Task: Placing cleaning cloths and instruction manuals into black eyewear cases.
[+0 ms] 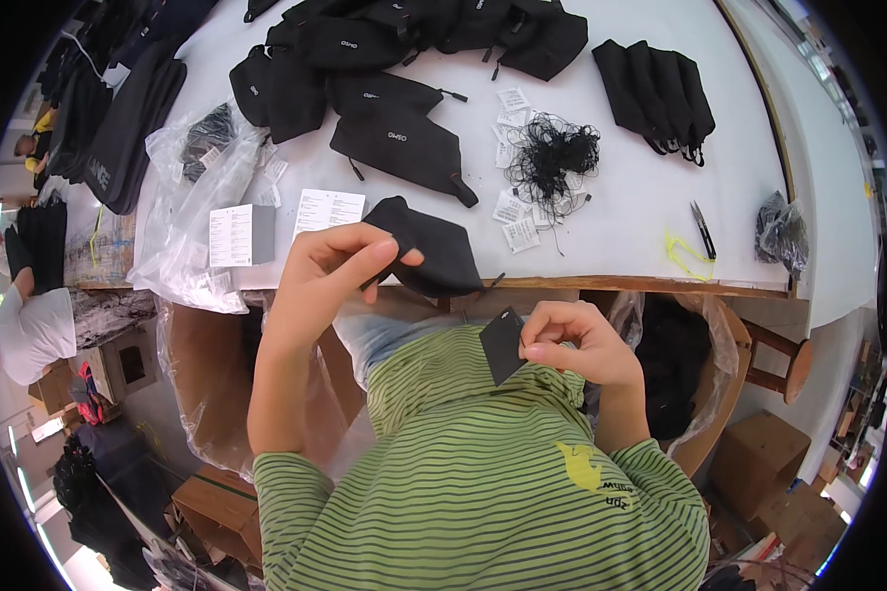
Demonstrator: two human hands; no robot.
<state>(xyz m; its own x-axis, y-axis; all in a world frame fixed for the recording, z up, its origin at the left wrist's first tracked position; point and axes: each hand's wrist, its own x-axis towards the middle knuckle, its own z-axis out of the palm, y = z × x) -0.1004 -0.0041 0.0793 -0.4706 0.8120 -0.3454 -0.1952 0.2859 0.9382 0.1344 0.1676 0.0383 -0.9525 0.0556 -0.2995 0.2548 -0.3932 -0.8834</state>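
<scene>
In my right hand (pixel 579 340), a small black hang tag (pixel 503 345) is pinched between thumb and fingers, low in front of the striped shirt. My left hand (pixel 340 258) is closed at the left side of a black fabric pouch (pixel 442 251), which lies at the table's near edge. Its fingertips grip the pouch's edge; whether a thin cord is also between them I cannot make out. Beyond it lies another black pouch (pixel 404 148) with a zip pull. A tangle of black cords (pixel 557 163) with white labels (pixel 512 212) rests to the right.
More black pouches (pixel 365 44) are heaped at the back, and a stack (pixel 653 98) sits far right. Printed white cards (pixel 241 236) and a clear plastic bag (pixel 182 197) lie left. Black snips (pixel 703 229) lie by yellow cord (pixel 685 256). Lined boxes (pixel 217 384) stand below the edge.
</scene>
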